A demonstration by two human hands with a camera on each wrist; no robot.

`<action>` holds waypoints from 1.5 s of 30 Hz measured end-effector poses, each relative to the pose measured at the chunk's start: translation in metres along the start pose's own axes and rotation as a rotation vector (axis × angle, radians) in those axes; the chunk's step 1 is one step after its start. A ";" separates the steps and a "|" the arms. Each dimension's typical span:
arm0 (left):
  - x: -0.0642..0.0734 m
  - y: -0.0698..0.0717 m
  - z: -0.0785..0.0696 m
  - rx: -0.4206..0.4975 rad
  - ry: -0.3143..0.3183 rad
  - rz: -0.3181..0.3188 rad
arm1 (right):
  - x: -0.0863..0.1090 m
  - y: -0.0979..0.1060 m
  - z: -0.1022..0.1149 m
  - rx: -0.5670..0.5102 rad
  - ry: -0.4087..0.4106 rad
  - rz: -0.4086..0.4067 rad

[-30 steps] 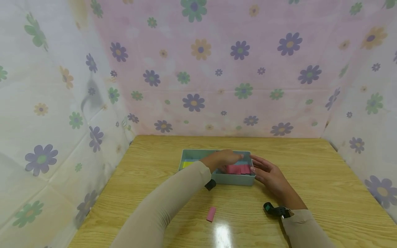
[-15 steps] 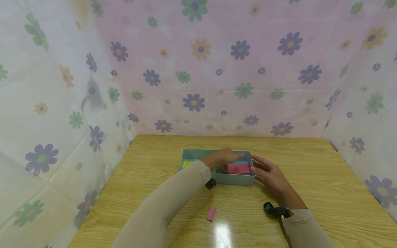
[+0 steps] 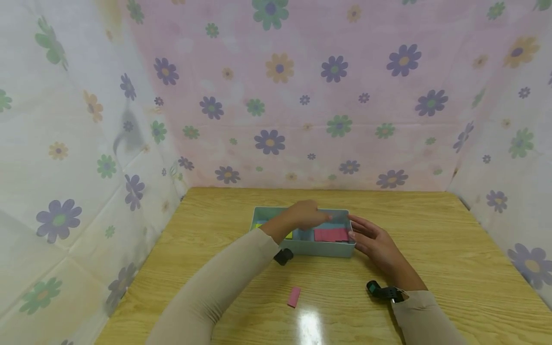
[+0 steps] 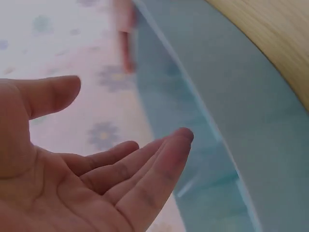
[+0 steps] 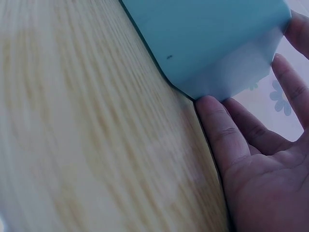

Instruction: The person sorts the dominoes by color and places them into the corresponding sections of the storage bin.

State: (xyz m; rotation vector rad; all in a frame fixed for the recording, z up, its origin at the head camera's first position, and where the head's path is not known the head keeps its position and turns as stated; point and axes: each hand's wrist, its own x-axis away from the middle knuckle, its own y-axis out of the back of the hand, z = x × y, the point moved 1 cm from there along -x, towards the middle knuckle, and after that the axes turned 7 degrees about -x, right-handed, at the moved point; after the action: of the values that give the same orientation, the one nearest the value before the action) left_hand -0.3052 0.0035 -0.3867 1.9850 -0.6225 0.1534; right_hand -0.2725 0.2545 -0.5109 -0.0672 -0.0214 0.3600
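A light blue-green rectangular box [image 3: 325, 248] stands on the table, with several flat pink pieces [image 3: 331, 235] side by side at its right end. Yellow pieces [image 3: 289, 235] show in its left part, mostly behind my left forearm. My left hand [image 3: 305, 215] hovers over the box's middle, and its thumb and fingers are spread with nothing between them in the left wrist view. At the right end, my right hand [image 3: 377, 244] touches the wall and rim with extended fingers. In the right wrist view, fingertips press against the box's end wall [image 5: 241, 72].
One loose pink piece [image 3: 293, 297] lies on the wooden table [image 3: 345, 306] in front of the box. Floral sheets [image 3: 293, 120] hang behind the table and on both sides. Each wrist carries a small black camera [image 3: 381, 291].
My left hand has lifted away from the pink pieces and shifted left, uncovering more of them. Those pieces now lie in a neater row. My right hand and the loose pink piece stay put.
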 end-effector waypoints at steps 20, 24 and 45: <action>0.079 -0.044 0.058 0.093 -0.239 -0.100 | -0.001 0.002 -0.004 0.061 0.002 -0.004; 0.086 -0.058 0.064 0.043 -0.217 -0.076 | -0.002 0.001 -0.003 0.046 0.010 0.008; 0.082 -0.085 0.079 0.004 -0.181 -0.057 | -0.001 0.001 -0.002 0.041 0.017 0.007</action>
State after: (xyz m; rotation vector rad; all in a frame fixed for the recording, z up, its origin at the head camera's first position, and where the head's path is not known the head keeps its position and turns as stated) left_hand -0.2055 -0.0635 -0.4627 2.0327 -0.6805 -0.0605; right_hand -0.2738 0.2549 -0.5127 -0.0297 0.0027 0.3664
